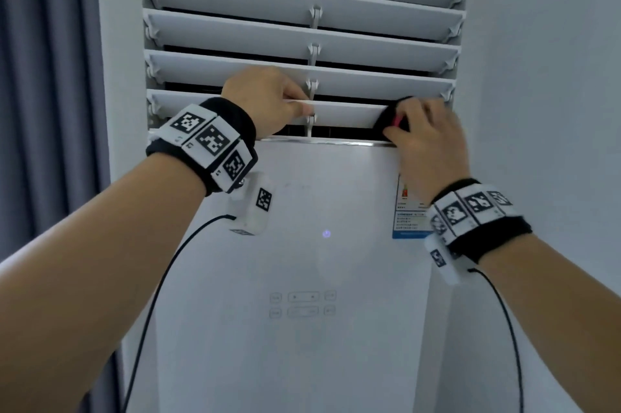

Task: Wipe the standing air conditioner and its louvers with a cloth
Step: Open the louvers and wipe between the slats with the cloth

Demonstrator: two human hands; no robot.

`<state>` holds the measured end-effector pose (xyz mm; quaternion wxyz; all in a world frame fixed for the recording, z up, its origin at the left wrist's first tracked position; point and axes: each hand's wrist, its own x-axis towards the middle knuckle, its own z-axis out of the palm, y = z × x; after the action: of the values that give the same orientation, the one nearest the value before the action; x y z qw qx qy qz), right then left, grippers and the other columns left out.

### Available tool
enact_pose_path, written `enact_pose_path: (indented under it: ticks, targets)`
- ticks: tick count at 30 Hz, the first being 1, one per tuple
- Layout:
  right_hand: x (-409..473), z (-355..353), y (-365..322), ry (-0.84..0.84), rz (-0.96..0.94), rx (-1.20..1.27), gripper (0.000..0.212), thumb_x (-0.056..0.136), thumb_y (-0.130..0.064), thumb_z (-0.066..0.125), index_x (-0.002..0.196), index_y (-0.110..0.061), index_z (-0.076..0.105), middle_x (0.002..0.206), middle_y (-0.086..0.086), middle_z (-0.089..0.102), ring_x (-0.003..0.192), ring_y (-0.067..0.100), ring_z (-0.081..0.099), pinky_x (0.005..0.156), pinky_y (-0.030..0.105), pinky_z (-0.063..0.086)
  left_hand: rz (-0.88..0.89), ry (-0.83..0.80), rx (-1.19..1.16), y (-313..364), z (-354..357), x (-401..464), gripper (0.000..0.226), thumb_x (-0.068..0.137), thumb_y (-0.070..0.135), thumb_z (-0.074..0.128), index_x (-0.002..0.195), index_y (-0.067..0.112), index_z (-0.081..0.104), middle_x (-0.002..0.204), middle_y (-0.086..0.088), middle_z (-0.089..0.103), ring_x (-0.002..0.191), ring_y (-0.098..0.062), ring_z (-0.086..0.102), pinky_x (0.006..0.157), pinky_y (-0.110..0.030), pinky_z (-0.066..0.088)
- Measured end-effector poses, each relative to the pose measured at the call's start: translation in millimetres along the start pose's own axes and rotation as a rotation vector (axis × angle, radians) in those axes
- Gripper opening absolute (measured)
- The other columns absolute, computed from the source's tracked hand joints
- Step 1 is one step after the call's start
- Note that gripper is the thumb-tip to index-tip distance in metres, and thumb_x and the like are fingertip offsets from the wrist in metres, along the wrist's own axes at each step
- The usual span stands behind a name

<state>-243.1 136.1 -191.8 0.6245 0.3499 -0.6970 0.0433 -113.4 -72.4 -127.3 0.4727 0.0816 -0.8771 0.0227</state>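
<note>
Two hands at lowest white plastic louver (346, 113) of tall white standing AC (302, 261): left hand (265, 100) pinches its edge, right hand (426, 140) grips dark cloth (389, 116) w/ pink patch at its right end. Upper louvers, front panel likely left.

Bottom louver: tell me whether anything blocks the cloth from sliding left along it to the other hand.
Nothing visible lies on the bottom louver between the dark cloth under the right hand and the left hand. Only the central linkage rod, near the left fingers, interrupts that stretch.
</note>
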Motion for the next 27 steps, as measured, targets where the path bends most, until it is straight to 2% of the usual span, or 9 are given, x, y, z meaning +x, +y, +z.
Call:
enact_pose_path:
  ticks: [2, 5, 11, 13, 16, 21, 24, 27]
  targets:
    - [-10, 0, 19, -0.059, 0.096, -0.002, 0.025, 0.066, 0.006, 0.058, 0.089, -0.001, 0.067, 0.106, 0.018, 0.055, 0.097, 0.040, 0.048, 0.076, 0.046, 0.041, 0.003, 0.012, 0.011, 0, -1, 0, 0.028, 0.081, 0.055, 0.055, 0.091, 0.035, 0.072, 0.089, 0.007, 0.069, 0.090, -0.020, 0.059, 0.071, -0.026, 0.036]
    - [-9, -3, 18, -0.052, 0.171, 0.039, 0.022, 0.068, 0.004, 0.053, 0.086, 0.002, 0.066, 0.102, 0.020, 0.053, 0.096, 0.041, 0.047, 0.074, 0.046, 0.040, -0.002, 0.008, 0.014, 1, -1, 1, 0.029, 0.081, 0.055, 0.055, 0.089, 0.033, 0.073, 0.089, 0.007, 0.070, 0.088, -0.019, 0.059, 0.070, -0.026, 0.037]
    - [29, -11, -63, 0.083, -0.049, 0.153, 0.040, 0.076, -0.006, 0.027, 0.084, -0.006, 0.067, 0.100, 0.018, 0.058, 0.089, 0.038, 0.053, 0.070, 0.041, 0.042, -0.026, -0.012, 0.013, 0, -3, 0, 0.032, 0.080, 0.058, 0.053, 0.088, 0.033, 0.072, 0.086, 0.008, 0.071, 0.082, -0.013, 0.059, 0.068, -0.026, 0.040]
    - [34, -12, -72, 0.104, -0.078, 0.155, 0.038, 0.076, -0.007, 0.028, 0.081, -0.007, 0.066, 0.098, 0.016, 0.060, 0.087, 0.037, 0.054, 0.069, 0.040, 0.043, -0.015, -0.009, 0.024, 2, -1, -1, 0.038, 0.080, 0.061, 0.052, 0.088, 0.030, 0.072, 0.082, 0.006, 0.070, 0.081, -0.016, 0.061, 0.066, -0.026, 0.043]
    - [26, -5, -58, 0.113, -0.056, 0.144, 0.038, 0.074, -0.006, 0.030, 0.084, -0.007, 0.067, 0.100, 0.015, 0.060, 0.090, 0.037, 0.050, 0.072, 0.041, 0.042, -0.020, -0.014, 0.015, 3, 0, -2, 0.034, 0.081, 0.059, 0.053, 0.089, 0.033, 0.072, 0.083, 0.006, 0.070, 0.082, -0.016, 0.061, 0.066, -0.026, 0.040]
    - [-2, 7, 3, 0.034, 0.202, 0.122, 0.028, 0.065, 0.008, 0.059, 0.089, -0.003, 0.068, 0.100, 0.018, 0.054, 0.096, 0.036, 0.042, 0.077, 0.043, 0.037, -0.034, -0.013, -0.001, 4, 2, 1, 0.028, 0.082, 0.055, 0.054, 0.093, 0.037, 0.071, 0.089, 0.011, 0.068, 0.079, -0.012, 0.054, 0.067, -0.025, 0.038]
    - [-9, 3, 13, 0.008, 0.309, 0.124, 0.026, 0.067, 0.007, 0.057, 0.089, -0.002, 0.068, 0.101, 0.018, 0.053, 0.097, 0.038, 0.042, 0.076, 0.043, 0.034, -0.036, -0.004, 0.001, 4, 4, 1, 0.026, 0.082, 0.053, 0.055, 0.093, 0.038, 0.071, 0.088, 0.012, 0.067, 0.080, -0.011, 0.052, 0.068, -0.025, 0.037]
    - [5, -3, -16, 0.055, 0.227, 0.177, 0.030, 0.066, 0.009, 0.049, 0.086, -0.002, 0.068, 0.099, 0.019, 0.056, 0.094, 0.040, 0.048, 0.073, 0.043, 0.036, -0.037, -0.001, 0.015, 3, 2, -1, 0.026, 0.081, 0.054, 0.055, 0.094, 0.038, 0.071, 0.085, 0.012, 0.065, 0.081, -0.012, 0.054, 0.068, -0.025, 0.036]
